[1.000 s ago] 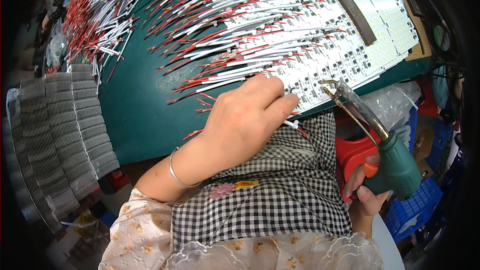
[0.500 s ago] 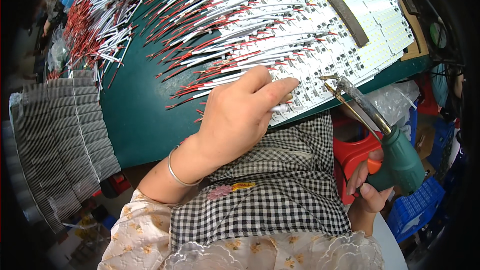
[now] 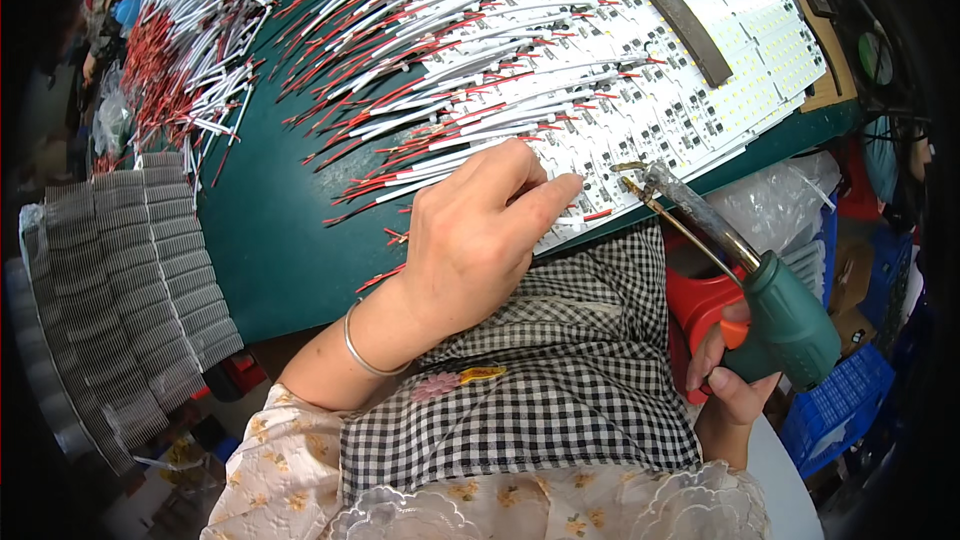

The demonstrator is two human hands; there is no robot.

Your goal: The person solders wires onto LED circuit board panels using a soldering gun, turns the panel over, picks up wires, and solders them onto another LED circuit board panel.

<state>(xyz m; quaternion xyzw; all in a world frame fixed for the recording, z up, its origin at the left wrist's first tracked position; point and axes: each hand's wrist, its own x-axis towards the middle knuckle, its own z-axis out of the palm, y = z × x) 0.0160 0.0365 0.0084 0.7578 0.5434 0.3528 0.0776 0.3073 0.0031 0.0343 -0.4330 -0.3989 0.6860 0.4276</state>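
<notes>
My left hand (image 3: 468,240) is closed in a pinch at the near edge of the white circuit boards (image 3: 640,155). A red wire end (image 3: 597,215) sticks out past its fingertips, and more red ends (image 3: 380,277) show on the other side of the hand; the grip itself is hidden by the fingers. In my right hand (image 3: 735,380) is a green soldering gun (image 3: 790,315), held by its handle with the fingers around the orange trigger (image 3: 734,332). Its tip (image 3: 630,180) hovers by the boards, right of my left fingertips. Rows of red and white wires (image 3: 420,90) lie across the boards.
A heap of loose red and white wires (image 3: 190,50) lies at the far left of the green tabletop (image 3: 260,250). Stacked grey ribbed strips (image 3: 130,290) stand at the left edge. A dark bar (image 3: 675,15) rests across the boards. Right of my lap are a red stool (image 3: 695,295) and blue crates (image 3: 835,405).
The soldering gun has shifted left, bringing its tip nearer my left fingertips. My left hand has moved slightly, and a red wire end now shows beyond its fingers where a white one showed before.
</notes>
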